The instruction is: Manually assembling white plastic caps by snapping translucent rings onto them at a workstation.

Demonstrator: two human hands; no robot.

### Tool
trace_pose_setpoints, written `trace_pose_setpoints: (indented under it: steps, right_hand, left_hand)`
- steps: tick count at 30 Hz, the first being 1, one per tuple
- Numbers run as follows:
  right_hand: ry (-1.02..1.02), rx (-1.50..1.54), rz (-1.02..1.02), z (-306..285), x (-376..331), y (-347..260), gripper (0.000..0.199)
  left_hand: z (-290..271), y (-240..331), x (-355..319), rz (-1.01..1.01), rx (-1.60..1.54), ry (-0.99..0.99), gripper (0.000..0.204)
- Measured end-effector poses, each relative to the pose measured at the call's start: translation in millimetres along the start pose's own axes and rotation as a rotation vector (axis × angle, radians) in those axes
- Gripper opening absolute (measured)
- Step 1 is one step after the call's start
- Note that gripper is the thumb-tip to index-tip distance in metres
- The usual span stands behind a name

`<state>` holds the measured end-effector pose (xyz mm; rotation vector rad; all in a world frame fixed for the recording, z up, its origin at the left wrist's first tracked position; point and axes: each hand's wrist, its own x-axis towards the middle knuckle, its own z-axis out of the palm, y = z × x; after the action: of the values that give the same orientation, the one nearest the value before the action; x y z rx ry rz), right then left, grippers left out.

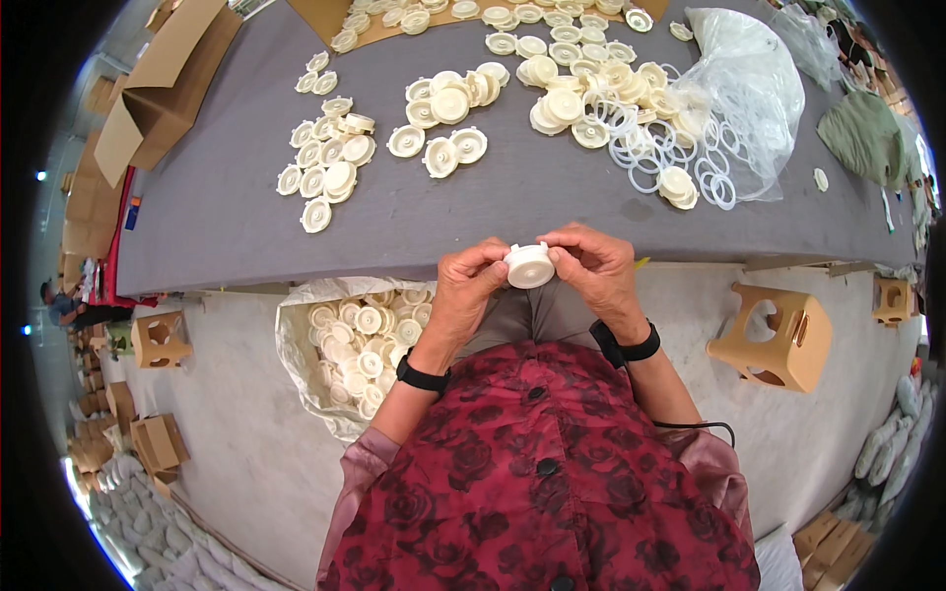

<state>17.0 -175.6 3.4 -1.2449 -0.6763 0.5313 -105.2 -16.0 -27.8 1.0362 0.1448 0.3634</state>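
Observation:
Between my two hands, just off the near edge of the table, is a round white plastic cap point(530, 267) with small tabs on its rim. My left hand point(470, 286) pinches its left side with thumb and fingers. The right side is gripped the same way by my right hand point(597, 274). Beyond them on the table lie loose groups of similar cream caps point(440, 158), some stacked. Translucent sealing rings point(645, 175) spill among the caps at the right from a clear plastic bag point(754, 89).
A white sack point(296, 340) full of caps stands on the floor below the table's left part. An open cardboard box point(163, 89) is at the far left. Tan plastic stools point(774, 335) stand on the floor. Green cloth point(864, 138) lies at the table's right.

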Motion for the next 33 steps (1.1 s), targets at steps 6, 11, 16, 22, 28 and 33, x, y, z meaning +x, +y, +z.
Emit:
trace_pose_setpoints:
  steps: [6,11,16,22,28,33]
  right_hand:
    - [-0.116,-0.272,-0.102,3,3,-14,0.014]
    - [-0.171,-0.416,-0.108,3,3,-14,0.013]
    - [-0.044,-0.199,0.001,7,-3,1,0.012]
    - [0.142,0.126,-0.003,7,-1,5,0.018]
    - [0.065,0.091,-0.021,9,-3,-2,0.018]
    - [-0.054,-0.052,-0.088,-6,2,5,0.014]
  left_hand:
    - [-3,10,1,0.010,0.190,-0.046,0.014]
    - [6,47,15,-0.007,0.641,-0.167,0.012]
    - [15,56,23,-0.041,0.916,-0.240,0.014]
    - [29,22,13,-0.078,-0.193,0.104,0.037]
    - [11,-3,0,-0.045,-0.231,0.051,0.026]
    - [7,11,3,0.021,-0.016,-0.091,0.015]
